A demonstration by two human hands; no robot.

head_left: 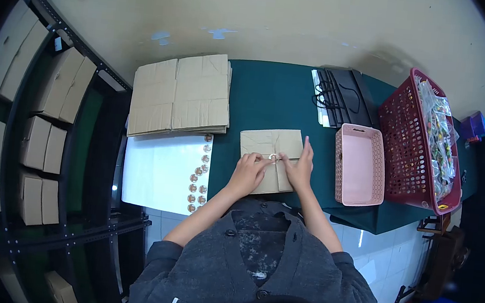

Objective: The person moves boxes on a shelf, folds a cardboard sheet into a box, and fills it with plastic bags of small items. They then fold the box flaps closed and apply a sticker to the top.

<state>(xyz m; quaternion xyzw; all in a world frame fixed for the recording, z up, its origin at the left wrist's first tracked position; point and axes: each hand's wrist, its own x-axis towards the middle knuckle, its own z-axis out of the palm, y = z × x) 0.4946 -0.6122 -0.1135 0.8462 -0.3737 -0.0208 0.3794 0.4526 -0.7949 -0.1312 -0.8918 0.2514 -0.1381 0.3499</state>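
A small flat cardboard box [271, 138] lies on the green cloth in front of me, its flaps meeting along a middle seam. A round, clear-and-brown sticker [273, 158] sits over that seam near the middle. My left hand [247, 172] rests on the box's left part, its fingertips touching the sticker's left edge. From the right, my right hand [299, 170] reaches the sticker with its thumb side, while its other fingers stretch upward along the box's right edge. Both hands look open, pressing on the sticker and cardboard; the surface under the fingertips is hidden.
A stack of flat cardboard boxes [182, 96] stands back left. Below it lies a white sheet [156, 172] with several round stickers [193, 188]. To the right are a pink basket [358, 200], black bags [347, 97] and a red basket [399, 128] of packets. Shelves [69, 193] hold boxes.
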